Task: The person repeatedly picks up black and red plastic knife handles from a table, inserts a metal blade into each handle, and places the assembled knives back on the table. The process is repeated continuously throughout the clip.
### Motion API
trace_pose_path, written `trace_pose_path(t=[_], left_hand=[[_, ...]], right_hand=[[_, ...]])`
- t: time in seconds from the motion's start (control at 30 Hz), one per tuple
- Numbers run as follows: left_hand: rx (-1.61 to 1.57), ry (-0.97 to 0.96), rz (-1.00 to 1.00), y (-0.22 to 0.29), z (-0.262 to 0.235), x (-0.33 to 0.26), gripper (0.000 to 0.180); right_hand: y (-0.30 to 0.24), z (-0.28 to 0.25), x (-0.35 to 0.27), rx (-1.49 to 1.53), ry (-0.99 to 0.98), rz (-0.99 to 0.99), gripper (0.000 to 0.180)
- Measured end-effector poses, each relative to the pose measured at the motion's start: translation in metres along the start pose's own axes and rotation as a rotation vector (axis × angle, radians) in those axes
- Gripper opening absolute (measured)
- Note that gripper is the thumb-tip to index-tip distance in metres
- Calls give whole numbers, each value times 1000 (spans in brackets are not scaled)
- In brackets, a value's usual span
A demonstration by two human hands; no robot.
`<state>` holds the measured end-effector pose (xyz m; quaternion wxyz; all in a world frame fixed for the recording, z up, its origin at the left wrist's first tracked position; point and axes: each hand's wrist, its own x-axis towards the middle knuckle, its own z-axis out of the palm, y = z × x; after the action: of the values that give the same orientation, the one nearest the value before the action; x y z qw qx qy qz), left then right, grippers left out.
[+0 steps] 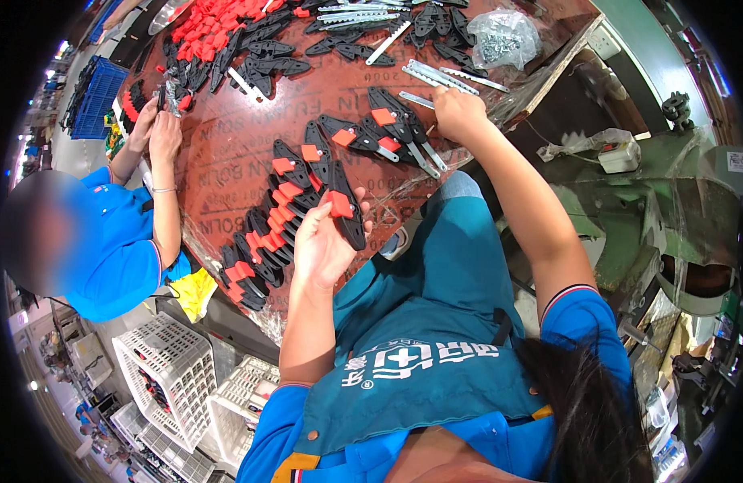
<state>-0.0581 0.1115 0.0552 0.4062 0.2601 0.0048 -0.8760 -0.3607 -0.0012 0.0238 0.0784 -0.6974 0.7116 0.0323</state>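
My left hand [323,241] holds a black elongated plastic handle [347,205] with a red insert, just off the near edge of the brown worktable [227,153]. My right hand [460,113] reaches far over the table, fingers closed around a thin metal strip [420,100] beside other strips. Between the hands lie assembled black handles with red inserts [383,129]. A stacked row of them [263,241] runs along the near edge, left of my left hand.
A co-worker in a blue shirt sits at the left, both hands [158,129] on a part at the table. Loose red pieces [210,28], black handles [267,52], metal strips [359,14] and a clear bag of small hardware [504,36] fill the far side. White crates [166,362] stand below; a green machine [661,209] stands right.
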Motion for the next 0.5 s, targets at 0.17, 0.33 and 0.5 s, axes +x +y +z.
trace_pose_path(t=[0.17, 0.33, 0.5], left_hand=[[96, -7, 98, -8, 5, -2, 45], [183, -30, 108, -3, 13, -8, 45], [177, -40, 142, 4, 23, -11, 55]], right_hand=[[-6, 31, 26, 209, 143, 33, 27], [-15, -15, 41, -189, -160, -178, 20], [-18, -30, 28, -189, -29, -161, 17]])
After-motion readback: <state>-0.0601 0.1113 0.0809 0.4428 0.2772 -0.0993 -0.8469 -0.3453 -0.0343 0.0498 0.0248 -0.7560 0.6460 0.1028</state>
